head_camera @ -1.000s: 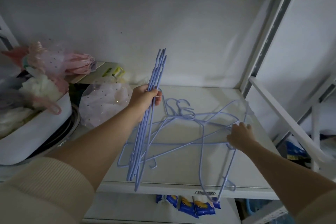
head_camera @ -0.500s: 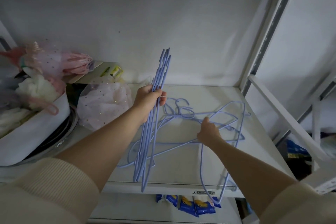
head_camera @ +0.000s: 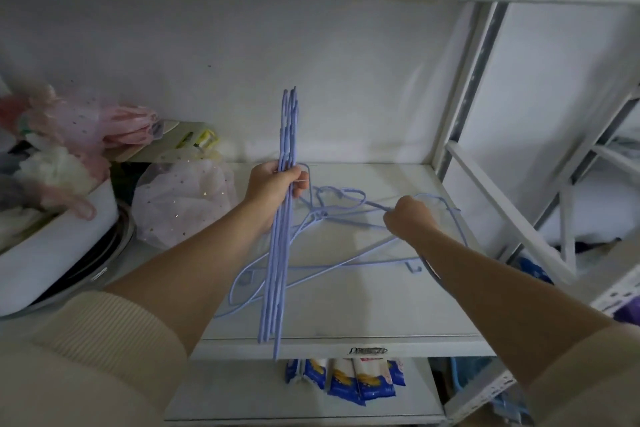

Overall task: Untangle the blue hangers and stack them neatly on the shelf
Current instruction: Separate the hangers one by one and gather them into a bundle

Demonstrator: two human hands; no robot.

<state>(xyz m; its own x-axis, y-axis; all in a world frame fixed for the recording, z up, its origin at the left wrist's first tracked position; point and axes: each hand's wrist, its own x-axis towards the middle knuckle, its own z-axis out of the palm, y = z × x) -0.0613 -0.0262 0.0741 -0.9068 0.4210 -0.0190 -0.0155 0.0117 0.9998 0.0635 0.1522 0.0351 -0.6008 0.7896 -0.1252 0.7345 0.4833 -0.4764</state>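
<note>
While your left hand (head_camera: 275, 187) is closed around a gathered bundle of thin blue wire hangers (head_camera: 282, 236), you hold that bundle nearly upright at the centre of the frame, its top ends rising above your fist against the white back wall and its lower ends reaching down past the front edge of the white shelf board (head_camera: 381, 308). Your right hand (head_camera: 408, 218), right of centre, is clenched on a wire of the loose tangle of blue wire hangers (head_camera: 332, 218) that lies spread flat on the shelf between your two forearms. Several hooks of that tangle bunch together just right of your left hand, and its long bars cross one another toward the lower middle of the frame, passing behind the upright bundle.

At the left of the frame you have a white tub (head_camera: 52, 253) heaped with pink and white netted fabric, and beside it a translucent bag with small glittery dots (head_camera: 180, 201) sitting on the shelf, apart from the hangers. Below the shelf's front edge, blue and white packets (head_camera: 346, 381) stand in a row on the lower level. Grey metal shelf uprights (head_camera: 464, 87) run down the right side.
</note>
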